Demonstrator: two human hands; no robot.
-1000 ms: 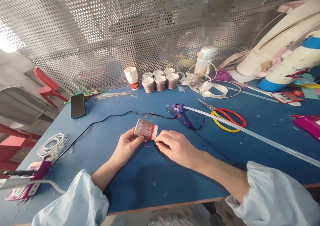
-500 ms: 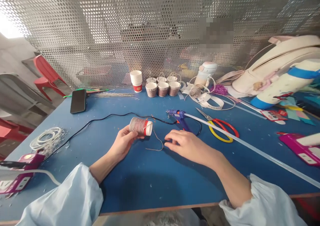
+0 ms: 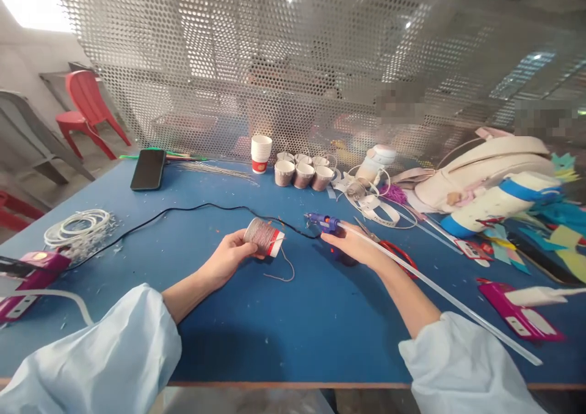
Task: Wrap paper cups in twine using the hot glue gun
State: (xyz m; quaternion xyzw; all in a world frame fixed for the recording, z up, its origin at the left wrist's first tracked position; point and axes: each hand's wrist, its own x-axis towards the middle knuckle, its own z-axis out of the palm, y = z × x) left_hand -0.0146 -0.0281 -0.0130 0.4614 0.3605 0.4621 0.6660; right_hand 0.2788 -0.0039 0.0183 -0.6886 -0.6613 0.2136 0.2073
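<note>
My left hand [image 3: 227, 259] grips a twine-wrapped paper cup [image 3: 263, 238]; my right hand [image 3: 354, 249] closes on the glue gun [image 3: 326, 225]. Scissors [image 3: 389, 250] lie just beyond on the worktop [image 3: 284, 328], with its black cord [image 3: 183, 212] trailing left.

A single head-worn camera looks forward and down across the blue worktable [image 3: 284, 334], close to the wearer's pale blue sleeves at the frame's lower corners. It faces a perforated metal screen [image 3: 293, 66] filling the upper frame; edges appear bent, probably by a wide lens.
</note>
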